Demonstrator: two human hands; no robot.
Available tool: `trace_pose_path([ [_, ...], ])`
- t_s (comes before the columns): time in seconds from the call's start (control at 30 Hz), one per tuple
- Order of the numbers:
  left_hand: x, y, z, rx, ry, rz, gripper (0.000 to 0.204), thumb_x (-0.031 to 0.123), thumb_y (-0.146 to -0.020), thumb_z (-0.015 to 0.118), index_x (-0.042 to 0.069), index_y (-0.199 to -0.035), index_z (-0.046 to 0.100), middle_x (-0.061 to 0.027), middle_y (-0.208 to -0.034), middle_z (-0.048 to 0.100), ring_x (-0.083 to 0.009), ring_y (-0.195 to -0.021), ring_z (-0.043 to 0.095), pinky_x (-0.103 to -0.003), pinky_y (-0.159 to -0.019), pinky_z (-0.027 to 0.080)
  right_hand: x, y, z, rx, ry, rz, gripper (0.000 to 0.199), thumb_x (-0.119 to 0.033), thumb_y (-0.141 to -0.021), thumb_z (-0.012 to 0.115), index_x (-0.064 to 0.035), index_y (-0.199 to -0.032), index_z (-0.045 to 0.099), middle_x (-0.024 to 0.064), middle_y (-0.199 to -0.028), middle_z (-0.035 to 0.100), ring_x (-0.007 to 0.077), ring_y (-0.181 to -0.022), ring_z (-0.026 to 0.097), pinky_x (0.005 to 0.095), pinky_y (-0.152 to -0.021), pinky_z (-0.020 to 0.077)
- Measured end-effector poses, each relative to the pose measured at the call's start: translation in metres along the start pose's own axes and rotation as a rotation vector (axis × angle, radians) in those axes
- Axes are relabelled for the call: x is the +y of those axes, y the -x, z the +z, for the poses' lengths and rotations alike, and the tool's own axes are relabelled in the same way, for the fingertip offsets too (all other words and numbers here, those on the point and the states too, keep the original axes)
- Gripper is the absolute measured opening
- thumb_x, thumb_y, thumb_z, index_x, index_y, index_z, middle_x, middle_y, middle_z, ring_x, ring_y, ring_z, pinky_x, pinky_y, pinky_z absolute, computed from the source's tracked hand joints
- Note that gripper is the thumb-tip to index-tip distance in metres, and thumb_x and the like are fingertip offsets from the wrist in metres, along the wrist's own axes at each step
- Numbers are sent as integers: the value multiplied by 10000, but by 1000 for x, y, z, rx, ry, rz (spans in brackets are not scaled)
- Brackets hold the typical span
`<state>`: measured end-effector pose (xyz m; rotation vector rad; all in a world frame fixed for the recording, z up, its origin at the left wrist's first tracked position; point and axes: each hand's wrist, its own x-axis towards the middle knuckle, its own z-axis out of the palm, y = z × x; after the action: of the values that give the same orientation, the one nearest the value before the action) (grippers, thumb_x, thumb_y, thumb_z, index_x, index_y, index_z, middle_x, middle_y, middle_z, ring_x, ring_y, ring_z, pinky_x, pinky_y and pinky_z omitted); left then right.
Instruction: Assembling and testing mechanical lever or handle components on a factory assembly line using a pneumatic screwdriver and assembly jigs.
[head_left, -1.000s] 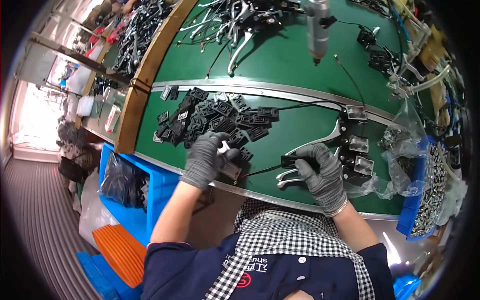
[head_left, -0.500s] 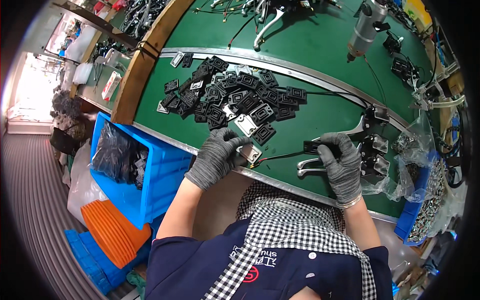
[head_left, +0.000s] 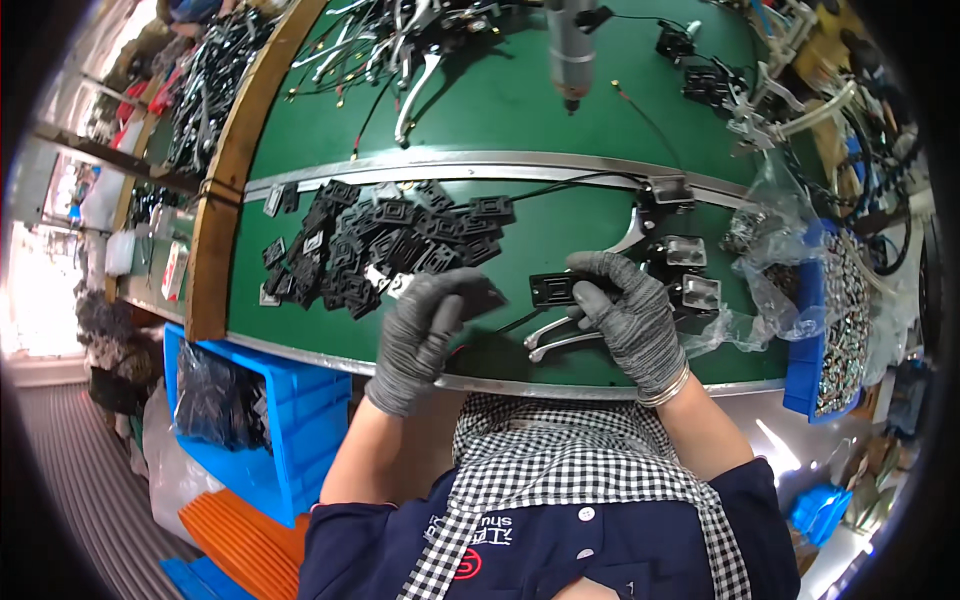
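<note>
My left hand [head_left: 420, 340], in a grey knit glove, is closed on a thin rectangular plate [head_left: 484, 298] that looks dark and blurred. Opposite it, my right hand [head_left: 630, 318], gloved the same way, pinches a black rectangular rubber gasket [head_left: 552, 290] with a raised inner frame. The two pieces are apart. Beside my right hand lie several brake lever assemblies with square, open-topped metal reservoirs [head_left: 686, 250]; silver lever blades [head_left: 560, 335] stick out below the gasket. Left of my hands spreads a pile of similar black gaskets [head_left: 345, 250], a few silver plates among them.
A screwdriver-like power tool [head_left: 572, 60] hangs over the green bench [head_left: 480, 115]. More levers [head_left: 420, 95] with wires lie beyond a metal rail [head_left: 440, 168]. A blue bin of small screws [head_left: 840, 340] stands right; a blue crate [head_left: 310, 420] is below left, beside a wooden beam [head_left: 225, 200].
The view has shifted. My left hand has tilted its plate, whose silver face showed before and now looks dark. The gasket in my right hand now shows its raised face more fully.
</note>
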<state>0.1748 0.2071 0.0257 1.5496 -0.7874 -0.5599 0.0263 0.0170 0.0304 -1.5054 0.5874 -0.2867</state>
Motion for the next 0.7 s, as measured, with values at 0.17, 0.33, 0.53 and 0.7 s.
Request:
trace_pose_path([
  [0.17, 19, -39, 56, -145, -321, 145, 264, 17, -905, 619, 77, -1156, 675, -97, -926, 595, -177, -718, 623, -273, -636, 516, -14, 8, -16, 92, 49, -134, 250, -163, -962, 587, -8, -1151, 640, 77, -950, 683, 101, -755, 641, 234, -655, 539],
  [0.33, 29, -64, 89, -248, -333, 182, 251, 39, -912, 635, 60, -1157, 685, -78, -942, 593, -118, -699, 641, -222, -593, 523, -17, 16, -44, 156, -125, -77, 253, -181, -957, 612, -9, -1141, 642, 75, -958, 683, 98, -825, 639, 237, -668, 538],
  [0.53, 34, -81, 123, -285, 291, -327, 367, 150, -888, 707, -1, -1213, 630, -99, -975, 662, -151, -793, 653, -271, -700, 558, -21, 20, -74, 375, -127, -35, 270, -165, -916, 673, 6, -1122, 640, 63, -872, 695, 91, -728, 644, 232, -646, 532],
  [0.7, 21, -84, 137, -361, 446, -367, 382, 270, -929, 668, -48, -1137, 630, -111, -924, 697, -145, -778, 671, -271, -658, 573, -25, 18, -86, 381, -66, -93, 270, -136, -920, 653, 16, -1142, 626, 82, -871, 699, 93, -694, 639, 240, -613, 524],
])
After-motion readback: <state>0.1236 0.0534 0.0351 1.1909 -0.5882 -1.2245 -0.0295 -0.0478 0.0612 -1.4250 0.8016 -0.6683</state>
